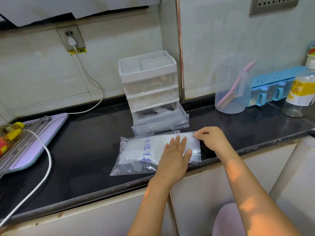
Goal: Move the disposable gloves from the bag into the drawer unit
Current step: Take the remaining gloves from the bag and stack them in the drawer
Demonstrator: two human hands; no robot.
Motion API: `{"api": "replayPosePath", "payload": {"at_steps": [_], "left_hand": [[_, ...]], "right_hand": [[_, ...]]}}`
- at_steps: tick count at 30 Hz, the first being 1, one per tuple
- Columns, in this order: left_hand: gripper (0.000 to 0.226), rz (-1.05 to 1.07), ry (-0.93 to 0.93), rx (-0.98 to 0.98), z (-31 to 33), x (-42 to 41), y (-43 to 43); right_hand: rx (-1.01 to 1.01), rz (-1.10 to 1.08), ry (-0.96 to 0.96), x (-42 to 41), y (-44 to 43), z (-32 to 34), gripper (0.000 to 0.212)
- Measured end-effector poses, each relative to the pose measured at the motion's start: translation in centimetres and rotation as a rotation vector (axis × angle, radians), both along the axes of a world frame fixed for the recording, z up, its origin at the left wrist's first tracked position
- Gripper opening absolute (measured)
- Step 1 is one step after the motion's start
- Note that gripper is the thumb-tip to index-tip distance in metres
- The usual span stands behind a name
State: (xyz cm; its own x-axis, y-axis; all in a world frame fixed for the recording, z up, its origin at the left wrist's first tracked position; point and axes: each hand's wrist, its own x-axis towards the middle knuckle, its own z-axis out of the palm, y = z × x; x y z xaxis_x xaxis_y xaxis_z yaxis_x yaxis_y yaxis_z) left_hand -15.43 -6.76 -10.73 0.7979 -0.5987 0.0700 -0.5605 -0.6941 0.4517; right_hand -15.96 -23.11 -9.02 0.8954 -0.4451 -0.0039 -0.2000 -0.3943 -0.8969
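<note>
Far left of the fingers, at the frame edge: oil bottle [8, 135] with a yellow cap, beside a metal rack [25, 132] that rests on a lilac cutting board [42, 138]. A white cable [46, 150] curves from the rack across the black countertop [85, 150], well apart from both hands.

Beyond the fingertips, against the tiled wall: drawer unit [150, 86], clear plastic, with a white divided tray on top and three drawers below. The bottom drawer [162, 124] is pulled out. Its front edge sits just beyond the bag, near the fingertips of both hands. Dark shapes show through its walls; cannot tell what they are.

Bag [129, 167]: clear plastic, flat on the countertop near the front edge, blue handwriting on its face. The disposable gloves [131, 150] are inside it, a whitish crumpled mass, mostly left of the left hand's fingers.

Left hand [175, 157]: palm down on the bag's right half, fingers [177, 140] straight, thumb spread, pressing flat. It grips nothing.

Right hand [211, 140]: just right of the left fingertips, thumb and curled fingers pinching the bag's far right corner.

Right of the right hand, well apart and toward the wall: clear jug [228, 103], upright, with a pink brush [234, 89] leaning inside. Just beside it is a blue seasoning box [276, 79]. Farthest right is a bottle [300, 94] with a yellow label.
</note>
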Motion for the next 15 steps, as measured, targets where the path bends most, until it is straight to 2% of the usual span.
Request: {"api": "replayPosePath", "payload": {"at_steps": [6, 12, 15], "left_hand": [[0.056, 0.021, -0.047, 0.085, -0.2, 0.0, -0.3], [0.057, 0.046, -0.039, 0.103, -0.2, 0.0, -0.5], [0.059, 0.046, 0.076, 0.032, 0.5, -0.2, -0.4]], "right_hand": [[0.247, -0.052, -0.148, -0.7, -0.9, 0.7, 0.014], [0.574, -0.296, -0.279, -0.8, -3.4, 1.5, 0.016], [0.503, -0.208, -0.402, -0.8, -3.6, 3.4, 0.022]]}}
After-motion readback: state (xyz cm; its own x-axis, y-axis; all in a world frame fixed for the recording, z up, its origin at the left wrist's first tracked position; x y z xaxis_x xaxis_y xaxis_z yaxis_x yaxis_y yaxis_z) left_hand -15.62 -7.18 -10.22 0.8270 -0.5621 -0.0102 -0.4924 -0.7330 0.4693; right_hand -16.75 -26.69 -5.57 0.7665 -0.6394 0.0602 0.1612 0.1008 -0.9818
